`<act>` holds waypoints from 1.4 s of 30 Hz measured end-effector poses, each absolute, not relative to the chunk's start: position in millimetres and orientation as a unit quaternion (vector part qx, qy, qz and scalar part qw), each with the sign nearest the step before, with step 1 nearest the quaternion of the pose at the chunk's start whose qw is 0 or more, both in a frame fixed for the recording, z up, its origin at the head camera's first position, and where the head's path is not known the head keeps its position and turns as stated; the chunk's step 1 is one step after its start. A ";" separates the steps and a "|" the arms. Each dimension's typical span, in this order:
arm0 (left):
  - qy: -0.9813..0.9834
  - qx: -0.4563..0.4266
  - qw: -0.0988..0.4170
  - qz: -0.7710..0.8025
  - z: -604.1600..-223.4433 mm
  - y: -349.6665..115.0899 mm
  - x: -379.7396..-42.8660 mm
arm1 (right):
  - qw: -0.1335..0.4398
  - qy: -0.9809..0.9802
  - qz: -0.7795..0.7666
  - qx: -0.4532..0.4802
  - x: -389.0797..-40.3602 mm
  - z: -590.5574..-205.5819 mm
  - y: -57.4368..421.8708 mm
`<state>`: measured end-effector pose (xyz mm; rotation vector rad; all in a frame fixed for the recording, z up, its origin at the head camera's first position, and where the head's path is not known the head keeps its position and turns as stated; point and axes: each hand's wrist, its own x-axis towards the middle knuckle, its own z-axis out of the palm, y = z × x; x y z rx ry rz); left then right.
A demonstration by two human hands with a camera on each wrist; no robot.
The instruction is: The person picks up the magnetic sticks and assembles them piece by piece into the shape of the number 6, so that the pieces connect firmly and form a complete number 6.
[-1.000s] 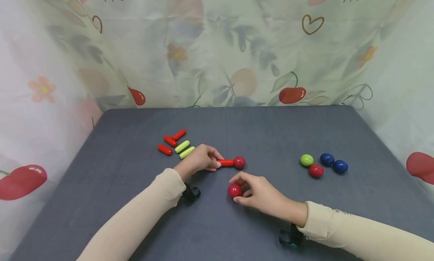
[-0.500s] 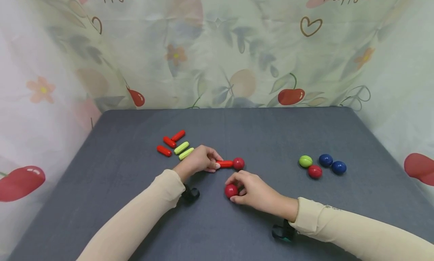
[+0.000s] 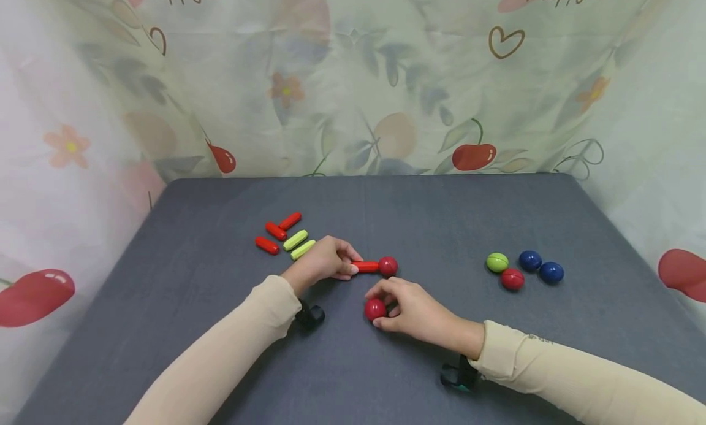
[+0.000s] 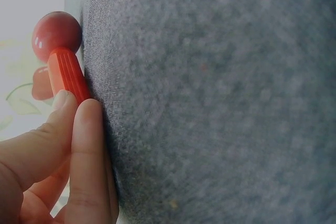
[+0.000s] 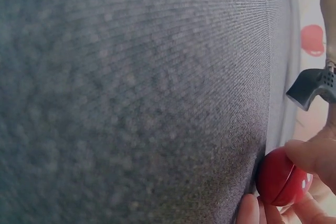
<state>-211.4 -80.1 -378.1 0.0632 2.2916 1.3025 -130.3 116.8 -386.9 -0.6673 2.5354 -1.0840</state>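
Observation:
My left hand [image 3: 329,257] pinches the near end of a red ridged stick [image 3: 366,267] between thumb and fingers. At the stick's right end a red ball [image 3: 388,266] touches it, as the left wrist view also shows with the ball [image 4: 56,36] against the stick [image 4: 68,75]. Closer to me, my right hand [image 3: 413,308] holds a second red ball [image 3: 375,309] between thumb and fingertips, low at the tabletop. A seam line runs across that ball [image 5: 283,178] in the right wrist view.
Beyond the left hand lie red sticks [image 3: 267,246] and two yellow-green sticks [image 3: 295,240]. To the right sit a green ball [image 3: 497,262], another red ball [image 3: 512,279] and two blue balls [image 3: 530,260]. All rest on a dark grey table [image 3: 441,219] before a patterned curtain [image 3: 353,75].
My right hand has shifted slightly left with its red ball, mostly in the first half second. My left hand keeps its grip on the stick, almost still.

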 end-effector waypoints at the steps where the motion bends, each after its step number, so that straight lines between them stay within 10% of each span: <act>1: 0.841 0.023 0.251 0.478 -378.2 -80.2 -211.6 | 0.153 0.883 -0.378 -0.232 -130.3 -386.7 116.7; 42: 0.837 0.018 0.253 0.485 -380.2 -79.8 -212.7 | 0.180 0.856 -0.434 -0.217 -133.1 -376.6 124.2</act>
